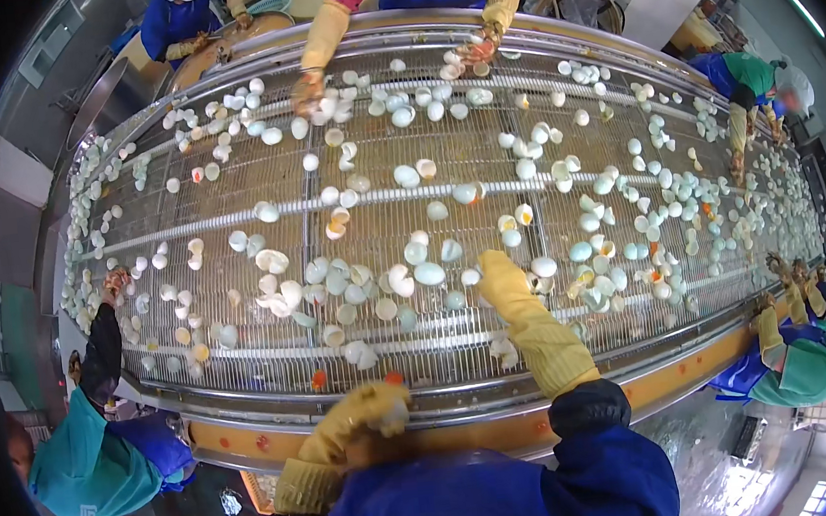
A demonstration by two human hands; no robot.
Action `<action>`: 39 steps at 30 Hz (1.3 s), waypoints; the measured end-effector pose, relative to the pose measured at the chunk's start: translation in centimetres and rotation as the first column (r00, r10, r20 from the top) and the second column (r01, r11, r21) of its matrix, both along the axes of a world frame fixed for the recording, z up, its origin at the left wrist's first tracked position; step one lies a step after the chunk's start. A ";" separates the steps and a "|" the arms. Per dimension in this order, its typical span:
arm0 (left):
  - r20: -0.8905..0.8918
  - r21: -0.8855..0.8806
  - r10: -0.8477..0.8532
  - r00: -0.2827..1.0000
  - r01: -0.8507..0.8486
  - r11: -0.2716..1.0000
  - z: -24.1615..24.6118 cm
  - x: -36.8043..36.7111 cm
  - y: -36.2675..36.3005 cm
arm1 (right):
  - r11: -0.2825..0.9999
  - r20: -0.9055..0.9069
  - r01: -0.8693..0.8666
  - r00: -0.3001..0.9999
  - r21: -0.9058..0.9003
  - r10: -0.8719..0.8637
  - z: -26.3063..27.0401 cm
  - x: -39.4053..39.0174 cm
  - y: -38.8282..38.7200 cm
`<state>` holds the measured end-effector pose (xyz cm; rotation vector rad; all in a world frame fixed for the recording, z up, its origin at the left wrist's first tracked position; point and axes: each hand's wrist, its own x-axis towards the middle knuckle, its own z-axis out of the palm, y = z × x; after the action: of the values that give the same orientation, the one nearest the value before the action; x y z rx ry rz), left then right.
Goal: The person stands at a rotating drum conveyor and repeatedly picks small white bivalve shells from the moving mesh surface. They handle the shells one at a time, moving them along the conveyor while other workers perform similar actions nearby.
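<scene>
My left hand (371,409), in a yellow rubber glove, is over the near edge of a wide metal conveyor (422,364), blurred. Its fingers are curled around a pale piece that looks like eggshell. My right hand (499,276), gloved the same way, reaches onto the conveyor. Its fingertips lie beside a small white shell (471,277); whether they grip it I cannot tell. A white egg or shell (543,267) lies just right of that hand, and a pale blue one (429,273) to its left. Broken white and bluish eggshells are scattered around. Orange yolks (319,379) lie near the front edge.
Co-workers' gloved hands work across the far side (308,90), (479,49). Other co-workers stand at the near left (92,463), near right (798,364) and far right. An orange-tan trough (230,440) runs along the near side. Thick shell heaps lie at both conveyor ends.
</scene>
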<state>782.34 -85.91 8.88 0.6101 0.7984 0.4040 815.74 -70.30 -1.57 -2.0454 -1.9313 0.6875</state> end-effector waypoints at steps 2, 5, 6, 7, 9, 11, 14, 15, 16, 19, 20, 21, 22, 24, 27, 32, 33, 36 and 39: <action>-0.186 0.382 0.419 0.889 -0.328 0.864 -0.1 0.2 0.4 | 0.995 -0.056 -0.033 0.998 -0.097 0.028 3.8 -1.0 -1.8; -0.410 0.716 0.756 0.510 -0.333 0.613 1.5 0.5 1.6 | 0.978 -0.260 -0.055 0.966 -0.201 0.001 6.4 0.3 -7.2; -0.459 0.815 0.806 0.375 -0.184 0.550 0.1 -0.1 1.3 | 0.950 -0.364 -0.034 0.928 -0.311 -0.085 7.8 0.2 -9.0; -0.472 0.872 0.847 0.243 -0.009 0.489 -0.4 -0.4 1.2 | 0.909 -0.444 -0.016 0.876 -0.417 -0.189 8.6 0.5 -10.8; -0.679 0.720 0.639 0.361 0.161 0.675 1.9 1.8 1.9 | 0.897 -0.534 -0.024 0.811 -0.442 -0.241 8.2 1.2 -15.1; -0.776 0.628 0.518 0.359 0.361 0.690 1.6 4.2 1.7 | 0.789 -0.502 -0.064 0.802 -0.611 -0.323 11.2 0.7 -17.4; -0.837 0.525 0.508 0.204 0.562 0.640 -4.9 6.0 0.1 | 0.736 -0.367 -0.325 0.923 -0.594 0.111 11.5 -0.3 -19.4; -0.871 0.464 0.469 0.145 0.553 0.692 -6.7 6.5 0.2 | 0.737 -0.392 -0.344 0.913 -0.582 0.117 11.6 -0.4 -19.6; -0.900 0.403 0.428 0.086 0.539 0.739 -7.9 7.2 0.5 | 0.739 -0.417 -0.364 0.901 -0.567 0.124 11.8 -0.3 -19.6; -0.908 0.392 0.412 0.076 0.505 0.769 -9.3 6.3 1.8 | 0.653 -0.629 -0.425 0.771 -0.626 -0.101 11.4 0.4 -18.6; -0.921 0.367 0.380 0.084 0.512 0.776 -8.6 6.3 1.6 | 0.659 -0.636 -0.481 0.772 -0.579 0.004 11.5 0.6 -18.3; -0.950 0.303 0.224 0.219 0.459 0.835 -6.5 6.7 1.7 | 0.667 -0.641 -0.529 0.761 -0.524 0.099 11.6 1.1 -18.1; -0.935 0.221 0.072 0.349 0.410 0.885 -4.2 6.9 1.4 | 0.663 -0.615 -0.578 0.758 -0.476 0.220 12.3 1.4 -18.0; -0.840 0.292 -0.115 0.530 0.620 0.728 0.1 8.3 0.4 | 0.653 -0.610 -0.625 0.732 -0.428 0.302 11.4 2.2 -17.7; -0.653 0.603 -0.050 0.756 0.559 0.569 1.1 12.1 1.1 | 0.922 -0.620 -0.170 0.780 -0.347 -0.090 9.3 7.6 -13.8; -0.755 0.655 0.493 0.432 0.472 0.590 -3.1 23.1 7.0 | 0.752 0.135 0.054 0.973 0.657 -0.188 8.0 18.2 -3.1; -0.850 0.525 0.413 0.326 0.589 0.615 -3.9 25.9 8.1 | 0.838 0.161 0.014 0.979 0.546 -0.122 7.0 19.6 -0.9; -0.937 0.331 0.296 0.184 0.739 0.587 -11.0 30.5 9.0 | 0.990 0.212 -0.029 0.977 0.141 -0.002 3.8 22.3 5.0; -0.861 0.507 0.374 0.346 0.645 0.571 -13.4 30.0 9.1 | 0.994 0.222 0.042 0.975 -0.101 -0.019 0.1 22.9 7.8</action>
<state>812.33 -76.84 -4.51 1.9832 1.6987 0.1490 838.65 -62.47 -1.46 -2.2976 -2.0144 0.5885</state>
